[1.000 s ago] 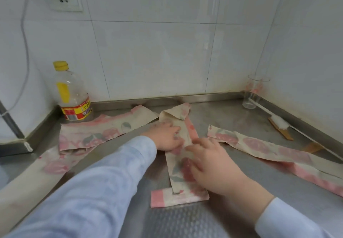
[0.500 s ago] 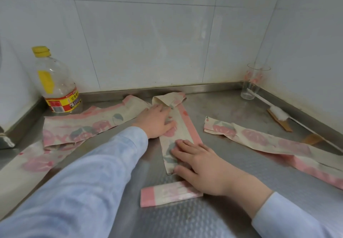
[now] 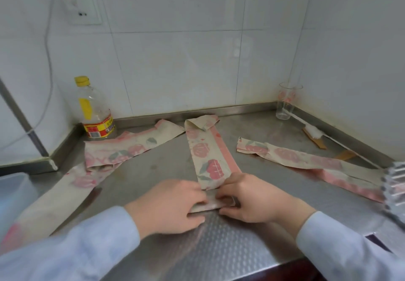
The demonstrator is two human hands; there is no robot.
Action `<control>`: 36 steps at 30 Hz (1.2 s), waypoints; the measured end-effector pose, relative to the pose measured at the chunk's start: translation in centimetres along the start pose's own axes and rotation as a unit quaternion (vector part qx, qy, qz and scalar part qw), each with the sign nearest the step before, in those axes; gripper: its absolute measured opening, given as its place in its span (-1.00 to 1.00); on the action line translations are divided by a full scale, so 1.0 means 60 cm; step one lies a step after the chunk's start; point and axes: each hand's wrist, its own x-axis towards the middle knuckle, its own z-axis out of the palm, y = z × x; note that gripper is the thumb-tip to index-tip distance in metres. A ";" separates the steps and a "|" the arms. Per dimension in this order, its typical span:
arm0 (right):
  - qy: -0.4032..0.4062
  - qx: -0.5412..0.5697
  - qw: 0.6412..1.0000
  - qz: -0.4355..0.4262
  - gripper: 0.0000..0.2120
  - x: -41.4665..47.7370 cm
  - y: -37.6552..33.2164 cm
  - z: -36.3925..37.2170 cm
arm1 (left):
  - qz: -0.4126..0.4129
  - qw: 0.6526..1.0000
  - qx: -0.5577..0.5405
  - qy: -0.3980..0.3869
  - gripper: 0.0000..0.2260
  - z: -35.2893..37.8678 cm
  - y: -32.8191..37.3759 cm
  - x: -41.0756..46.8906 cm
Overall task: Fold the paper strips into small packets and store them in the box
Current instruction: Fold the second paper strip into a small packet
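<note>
A floral paper strip lies lengthwise in the middle of the steel counter, its far end curled over. Its near end is folded into a small flat wad. My left hand pinches this wad from the left, fingers on top and thumb below. From the right, my right hand pinches the same wad with curled fingers. Other strips lie at the left, along the left edge and at the right. A translucent plastic box stands at the far left edge.
A yellow-capped bottle stands in the back left corner. A glass and a long white brush are at the back right. A ribbed clear plastic thing juts in at the right edge. The counter's front edge is close.
Both hands have left the middle of the strip and come back to its near end, where they now pinch the small folded wad. The view has tilted up.
</note>
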 end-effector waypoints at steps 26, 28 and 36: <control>0.203 -0.043 0.967 0.146 -0.81 -0.004 0.070 0.041 | -0.110 0.948 -0.117 0.275 -0.79 0.072 0.016 0.079; 0.203 -0.037 0.969 0.139 -0.73 -0.004 0.075 0.048 | -0.104 0.951 -0.115 0.266 -0.84 0.079 0.011 0.076; 0.146 -0.002 0.977 0.156 -0.60 0.001 0.088 0.054 | -0.119 0.968 -0.133 0.179 -0.81 0.086 -0.010 0.079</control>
